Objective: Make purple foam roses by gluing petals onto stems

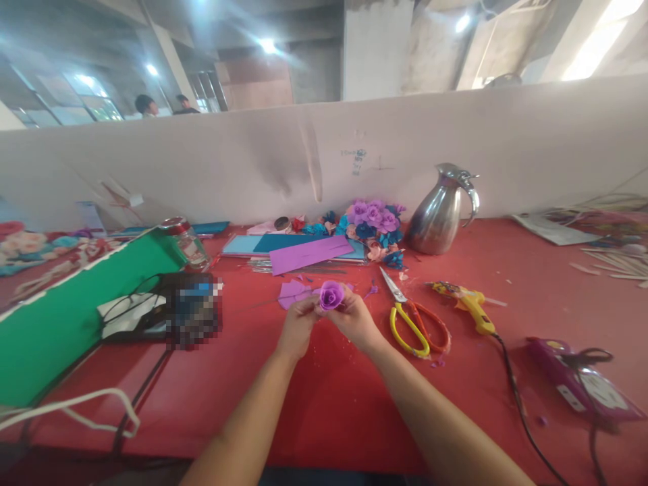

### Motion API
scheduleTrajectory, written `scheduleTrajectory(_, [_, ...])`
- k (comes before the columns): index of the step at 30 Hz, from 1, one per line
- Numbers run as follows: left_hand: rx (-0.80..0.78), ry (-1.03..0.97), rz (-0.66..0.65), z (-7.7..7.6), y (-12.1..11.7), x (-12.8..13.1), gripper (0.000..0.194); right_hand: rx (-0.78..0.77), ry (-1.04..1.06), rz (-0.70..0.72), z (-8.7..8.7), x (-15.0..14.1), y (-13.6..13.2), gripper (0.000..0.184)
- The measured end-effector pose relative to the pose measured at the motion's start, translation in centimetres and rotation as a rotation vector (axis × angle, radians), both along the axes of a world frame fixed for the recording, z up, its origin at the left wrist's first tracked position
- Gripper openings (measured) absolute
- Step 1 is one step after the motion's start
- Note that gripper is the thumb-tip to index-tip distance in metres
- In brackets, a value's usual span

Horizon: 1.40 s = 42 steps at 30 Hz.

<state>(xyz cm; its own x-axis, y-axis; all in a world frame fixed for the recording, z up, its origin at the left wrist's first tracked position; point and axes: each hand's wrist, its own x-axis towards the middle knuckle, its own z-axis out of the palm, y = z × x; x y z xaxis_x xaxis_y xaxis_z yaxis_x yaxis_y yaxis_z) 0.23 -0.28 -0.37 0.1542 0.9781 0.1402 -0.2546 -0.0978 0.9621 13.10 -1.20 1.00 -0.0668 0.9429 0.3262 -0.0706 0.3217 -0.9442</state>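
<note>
A small purple paper rose [331, 295] with a rolled centre is pinched between my two hands, just above the red table. My left hand [298, 329] closes on its left side, and my right hand [357, 322] grips the right side. The underside of the rose is hidden by my fingers. Just behind my left hand lie cut purple paper petals [292, 294], with a thin wire across them. To the right of my right hand rest scissors [405, 314] with one yellow and one red handle, their blades pointing away.
Purple paper strips [308, 254] lie over blue sheets, beside a bunch of finished paper flowers [373, 219]. A steel jug [439, 210] stands behind. Rightward are a yellow glue gun [473, 309] with a cord and a purple box [582, 378]. A green partition [75, 324] and glass jar [190, 243] stand left.
</note>
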Motion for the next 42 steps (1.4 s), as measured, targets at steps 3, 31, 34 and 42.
scheduleTrajectory(3, [-0.046,-0.076,0.055,0.2,0.1,0.1,0.013,-0.017,-0.014,-0.018,0.0,-0.2,-0.1,0.029])
scheduleTrajectory(31, [-0.014,0.101,0.139,0.6,-0.1,-0.2,0.026,-0.159,0.034,-0.229,-0.8,-0.5,-0.2,0.012])
scheduleTrajectory(34, [0.001,0.130,0.126,0.7,-0.1,-0.2,0.025,-0.067,-0.061,-0.302,-0.5,-0.4,-0.5,0.012])
scheduleTrajectory(42, [0.020,0.120,0.064,0.6,-0.2,0.1,0.027,0.182,-0.363,-0.407,-0.8,-0.5,-1.3,0.021])
